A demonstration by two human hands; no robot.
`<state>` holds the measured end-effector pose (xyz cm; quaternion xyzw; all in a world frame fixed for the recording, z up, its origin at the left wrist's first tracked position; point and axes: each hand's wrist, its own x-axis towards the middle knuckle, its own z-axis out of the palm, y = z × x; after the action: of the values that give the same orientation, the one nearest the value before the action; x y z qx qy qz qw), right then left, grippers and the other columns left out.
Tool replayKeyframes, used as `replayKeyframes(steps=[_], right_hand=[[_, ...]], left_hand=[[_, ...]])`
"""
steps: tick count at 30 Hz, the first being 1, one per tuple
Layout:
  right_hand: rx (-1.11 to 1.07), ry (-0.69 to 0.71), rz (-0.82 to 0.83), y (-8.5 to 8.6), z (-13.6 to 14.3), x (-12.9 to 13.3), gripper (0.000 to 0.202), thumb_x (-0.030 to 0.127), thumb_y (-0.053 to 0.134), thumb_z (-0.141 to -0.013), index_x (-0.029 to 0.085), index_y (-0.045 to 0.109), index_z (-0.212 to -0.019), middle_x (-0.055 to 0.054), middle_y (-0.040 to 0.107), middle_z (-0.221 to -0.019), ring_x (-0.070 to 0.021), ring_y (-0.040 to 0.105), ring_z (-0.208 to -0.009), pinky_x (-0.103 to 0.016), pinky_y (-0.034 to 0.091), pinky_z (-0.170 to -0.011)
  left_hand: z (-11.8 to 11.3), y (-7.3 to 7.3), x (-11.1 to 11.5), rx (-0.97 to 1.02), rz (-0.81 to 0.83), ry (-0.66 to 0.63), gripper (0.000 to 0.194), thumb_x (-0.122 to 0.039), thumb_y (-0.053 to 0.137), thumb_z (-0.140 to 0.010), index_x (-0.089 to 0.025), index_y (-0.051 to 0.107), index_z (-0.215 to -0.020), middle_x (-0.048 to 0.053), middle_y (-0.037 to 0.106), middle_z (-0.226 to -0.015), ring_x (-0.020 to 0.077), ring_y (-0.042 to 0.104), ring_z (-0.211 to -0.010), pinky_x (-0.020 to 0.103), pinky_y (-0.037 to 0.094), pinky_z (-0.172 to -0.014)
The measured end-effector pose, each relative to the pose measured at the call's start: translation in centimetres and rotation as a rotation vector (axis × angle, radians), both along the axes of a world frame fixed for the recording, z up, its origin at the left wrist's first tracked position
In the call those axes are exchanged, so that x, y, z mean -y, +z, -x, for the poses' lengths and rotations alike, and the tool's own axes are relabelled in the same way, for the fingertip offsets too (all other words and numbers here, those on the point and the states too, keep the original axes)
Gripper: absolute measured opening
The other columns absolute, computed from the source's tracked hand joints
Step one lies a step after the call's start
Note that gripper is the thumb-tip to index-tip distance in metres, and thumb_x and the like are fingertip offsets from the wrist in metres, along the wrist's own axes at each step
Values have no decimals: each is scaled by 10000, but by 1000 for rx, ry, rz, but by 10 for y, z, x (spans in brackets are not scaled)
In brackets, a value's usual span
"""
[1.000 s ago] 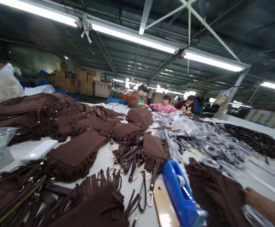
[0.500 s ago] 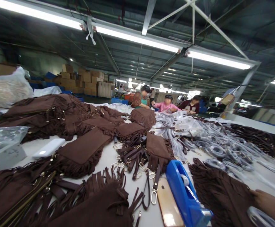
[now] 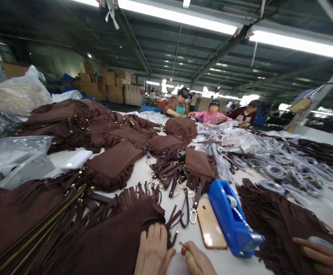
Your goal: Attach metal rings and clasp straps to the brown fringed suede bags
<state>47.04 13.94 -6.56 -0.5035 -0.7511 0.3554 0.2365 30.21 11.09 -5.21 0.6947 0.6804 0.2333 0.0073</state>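
Observation:
My left hand (image 3: pixel 152 246) lies flat on the dark brown fringed suede bag (image 3: pixel 111 236), its fingers stretched out near the bag's right edge. Just to the right, my right hand (image 3: pixel 197 259) pinches a small gold-coloured metal clasp (image 3: pixel 181 245) between thumb and finger. Whatever the clasp belongs to is hidden. Beside my hands, a short dark strap (image 3: pixel 184 214) rests on the white table, near a strap end with an oval metal ring (image 3: pixel 193 216).
A gold phone (image 3: pixel 212 225) and a blue tape dispenser (image 3: pixel 235 221) stand right of my hands. Another person's hand (image 3: pixel 324 254) touches a fringed bag (image 3: pixel 281 217) at the right. Fringed bags (image 3: pixel 114 162) and plastic-wrapped coils (image 3: pixel 275 172) lie farther back. Three people sit opposite.
Both my hands have come into view at the bottom, the left on the bag, the right with the clasp. The camera has tilted down slightly. A second hand shows at the right edge.

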Motion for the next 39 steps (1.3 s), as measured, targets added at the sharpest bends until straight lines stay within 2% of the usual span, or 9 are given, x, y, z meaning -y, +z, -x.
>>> replayKeyframes(steps=[5,10,13,16,20,24,28,31,39], right_hand=[[134,43,58,26,6,-3,268,359,179,-877,236,405,-803,-1,569,-672,-167,562,-659,-264,390,-601],[368,75,-238,46,21,-7,227,195,196,-881,210,421,-860,-24,600,-689,-182,600,-638,-273,355,-564],[504,70,-480,42,31,-12,213,102,240,-843,191,433,-857,-43,609,-707,-188,613,-625,-275,354,-543],[544,72,-548,35,37,-21,181,78,303,-817,193,442,-826,-40,594,-702,-197,606,-626,-272,354,-533],[558,64,-564,29,34,-35,163,93,322,-833,200,443,-810,-33,581,-710,-199,600,-636,-270,352,-536],[571,27,-547,28,36,-41,161,112,305,-859,197,433,-811,-43,587,-714,-215,609,-636,-283,337,-527],[561,70,-506,31,51,-34,161,106,309,-859,206,431,-827,-22,593,-723,-201,607,-610,-287,321,-512],[556,81,-468,33,63,-30,165,96,316,-857,208,430,-818,-26,596,-740,-205,607,-640,-287,331,-528],[565,123,-375,39,74,-24,129,95,378,-858,180,475,-848,-54,615,-798,-202,609,-709,-280,387,-583]], left_hand=[[-9,2,-12,-457,-44,-72,186,-200,528,-789,-67,612,-889,119,566,-790,237,514,-724,353,434,-617],[-3,3,-13,-452,-119,-86,252,19,425,-704,-74,599,-861,80,560,-720,206,519,-629,313,442,-547],[1,0,-8,-410,-183,-138,335,34,414,-684,-40,571,-970,85,581,-760,207,536,-659,315,464,-582],[5,-4,-2,-374,-260,-173,364,22,383,-712,-16,540,-1038,94,594,-776,208,542,-676,322,468,-615],[14,5,-3,-77,-99,-196,293,-34,343,-779,-118,577,-932,54,597,-759,196,537,-698,299,430,-637],[29,28,-12,588,326,-70,144,-152,413,-757,-173,551,-791,9,572,-761,168,516,-749,263,379,-664],[38,37,-19,1147,426,-91,153,-262,460,-702,-157,540,-778,-24,521,-721,136,461,-710,236,358,-652],[39,32,-19,1203,423,-93,156,-274,483,-671,-149,539,-748,-33,498,-701,125,436,-698,232,345,-662],[33,24,-20,938,378,-6,171,-338,452,-696,-180,516,-673,-32,525,-649,140,477,-673,243,335,-637]])
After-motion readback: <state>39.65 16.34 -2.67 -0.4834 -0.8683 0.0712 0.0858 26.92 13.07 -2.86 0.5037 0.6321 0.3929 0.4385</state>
